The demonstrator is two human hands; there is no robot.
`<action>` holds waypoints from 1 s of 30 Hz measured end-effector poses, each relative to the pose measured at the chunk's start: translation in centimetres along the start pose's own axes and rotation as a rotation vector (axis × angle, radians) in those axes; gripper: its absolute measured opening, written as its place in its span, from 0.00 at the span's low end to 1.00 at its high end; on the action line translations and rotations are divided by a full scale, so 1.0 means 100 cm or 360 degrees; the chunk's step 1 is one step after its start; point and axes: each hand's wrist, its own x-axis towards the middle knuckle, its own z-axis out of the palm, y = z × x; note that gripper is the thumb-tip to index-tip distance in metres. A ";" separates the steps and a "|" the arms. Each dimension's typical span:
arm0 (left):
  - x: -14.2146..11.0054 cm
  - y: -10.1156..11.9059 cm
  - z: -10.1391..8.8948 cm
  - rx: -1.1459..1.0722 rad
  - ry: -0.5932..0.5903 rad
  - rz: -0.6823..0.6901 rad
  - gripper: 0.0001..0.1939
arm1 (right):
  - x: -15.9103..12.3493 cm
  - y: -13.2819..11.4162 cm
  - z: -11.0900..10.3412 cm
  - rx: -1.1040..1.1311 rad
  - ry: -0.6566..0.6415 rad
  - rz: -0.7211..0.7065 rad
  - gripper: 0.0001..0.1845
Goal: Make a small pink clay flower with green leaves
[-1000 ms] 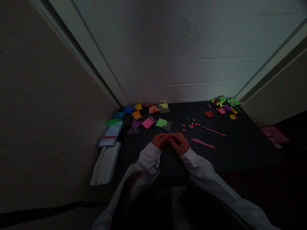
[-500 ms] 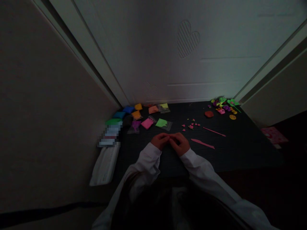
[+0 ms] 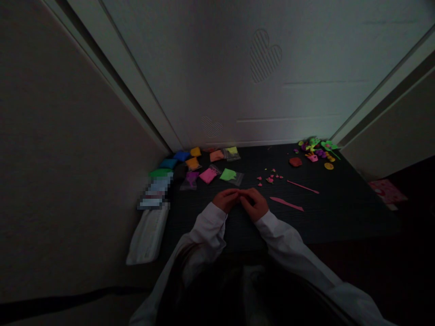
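Observation:
My left hand and my right hand meet above the front middle of the dark table. Both are closed, with fingertips and thumbs pinched together. Whatever lies between them is too small and dim to make out. Right of my right hand lies a pink modelling knife, and beyond it a thin pink modelling tool. Several tiny pink clay pieces are scattered behind them. A bag of light green clay and a bag of pink clay lie just past my left hand.
More clay bags, among them purple, orange and blue, crowd the back left. A white packet lies at the left edge. Back right are a red clay lump and colourful clay shapes. A white panel rises behind.
Both hands stay together in nearly the same place, with only a slight shift of the fingers. The whole view has moved very slightly; the things on the table lie as before.

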 end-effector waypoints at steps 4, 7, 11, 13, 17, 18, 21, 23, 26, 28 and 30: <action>0.002 -0.001 -0.003 -0.0064 0.0086 0.0005 0.10 | 0.000 0.000 0.000 -0.0005 -0.0014 -0.0004 0.14; 0.003 -0.003 -0.004 -0.0078 0.0100 0.0015 0.09 | 0.000 0.001 0.000 0.0000 -0.0017 -0.0018 0.14; 0.002 -0.001 -0.002 -0.0094 0.0092 0.0034 0.07 | 0.000 0.000 0.000 -0.0009 0.0000 -0.0007 0.13; 0.001 0.000 -0.001 -0.0082 0.0077 0.0035 0.10 | 0.000 -0.001 0.000 -0.0020 0.0012 0.0006 0.13; 0.002 -0.001 -0.003 -0.0047 0.0051 0.0042 0.13 | 0.000 -0.002 -0.001 -0.0024 0.0007 0.0019 0.12; 0.003 -0.002 -0.004 -0.0043 0.0052 0.0047 0.12 | 0.000 -0.002 0.000 -0.0024 0.0006 0.0018 0.12; 0.005 -0.004 -0.007 -0.0033 0.0070 0.0055 0.10 | 0.001 -0.001 0.000 -0.0021 0.0014 0.0013 0.12; 0.005 -0.005 -0.008 -0.0027 0.0081 0.0054 0.11 | 0.000 0.000 0.000 -0.0019 0.0013 0.0014 0.13; 0.004 -0.004 -0.007 0.0002 0.0062 0.0034 0.12 | 0.000 0.000 0.000 -0.0018 0.0006 0.0013 0.13; 0.003 -0.003 -0.006 0.0036 0.0032 0.0025 0.12 | 0.000 0.000 0.000 -0.0019 -0.0004 0.0017 0.14; 0.003 -0.003 -0.005 0.0064 0.0000 0.0014 0.12 | 0.000 0.000 0.000 -0.0012 -0.0014 0.0020 0.14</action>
